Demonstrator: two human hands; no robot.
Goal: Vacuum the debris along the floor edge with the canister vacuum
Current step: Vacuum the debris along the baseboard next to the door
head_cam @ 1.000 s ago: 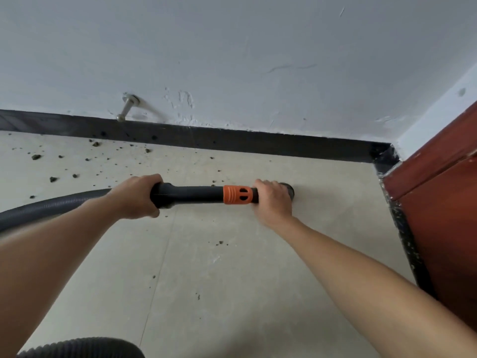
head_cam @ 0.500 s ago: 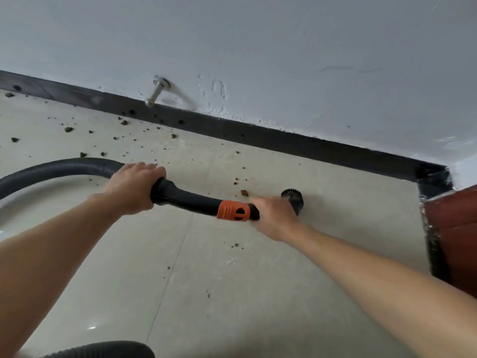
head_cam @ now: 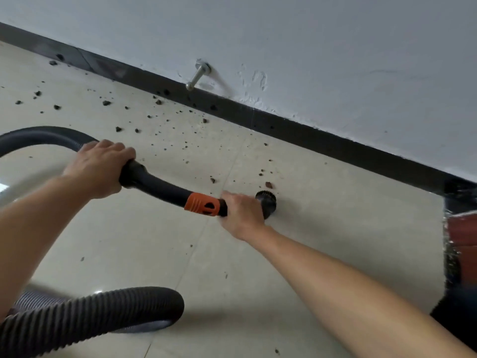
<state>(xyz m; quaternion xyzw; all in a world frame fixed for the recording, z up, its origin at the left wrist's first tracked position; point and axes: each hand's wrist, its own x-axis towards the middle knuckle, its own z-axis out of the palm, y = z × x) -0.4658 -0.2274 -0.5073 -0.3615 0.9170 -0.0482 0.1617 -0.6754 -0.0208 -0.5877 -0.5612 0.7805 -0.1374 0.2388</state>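
Nearest you, at 7 o'clock, a loop of ribbed hose (head_cam: pixel 103 313) has slid further into view than a second ago. The canister it runs to is out of frame. At 9 o'clock your left hand (head_cam: pixel 100 166) has its fingers curled over the top end of the black wand (head_cam: pixel 154 183), where the hose joins it. Near centre, your right hand (head_cam: pixel 241 215) wraps the wand between the orange collar (head_cam: pixel 204 204) and the nozzle (head_cam: pixel 267 200). Its fingers pass underneath, so you cannot tell how tightly they close.

The wand lay level a second ago and now slopes down to the right. The nozzle has drawn away from the corner by the red door frame (head_cam: pixel 464 233) at 3 o'clock. I read that as the corner stretch being finished and you working leftward along the edge.

A reddish chunk (head_cam: pixel 269 185) sits just beyond the nozzle. The bulk of the debris (head_cam: pixel 118 129) is scattered from 10 to 11 o'clock, up to the dark skirting (head_cam: pixel 309 133). Some bits touch the skirting below the metal door stop (head_cam: pixel 197 76).

The nozzle's own rim hides whether its mouth meets the floor (head_cam: pixel 335 228). The door frame is cut off and blurred.
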